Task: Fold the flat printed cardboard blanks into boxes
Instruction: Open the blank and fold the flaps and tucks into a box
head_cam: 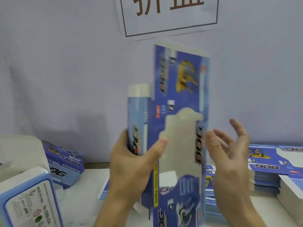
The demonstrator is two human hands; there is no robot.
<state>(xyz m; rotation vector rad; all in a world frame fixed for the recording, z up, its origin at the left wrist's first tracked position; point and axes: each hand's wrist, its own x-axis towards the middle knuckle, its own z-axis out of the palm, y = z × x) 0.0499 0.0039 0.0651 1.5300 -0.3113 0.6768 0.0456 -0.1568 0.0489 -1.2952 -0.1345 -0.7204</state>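
A flat blue printed cardboard blank [183, 79], with a yellow dog picture and a cut-out window, stands upright in front of me. My left hand [131, 163] grips its left side panel, thumb on the front near the window edge. Just right of the blank's right edge is my right hand [229, 154], fingers spread and relaxed; whether it touches the card is unclear. The view is motion-blurred.
A stack of flat blue blanks [268, 171] lies on the white table at the right. Folded boxes [65, 164] sit at the left, and another box [27, 203] stands at the near left corner. A wall sign [168, 15] hangs behind.
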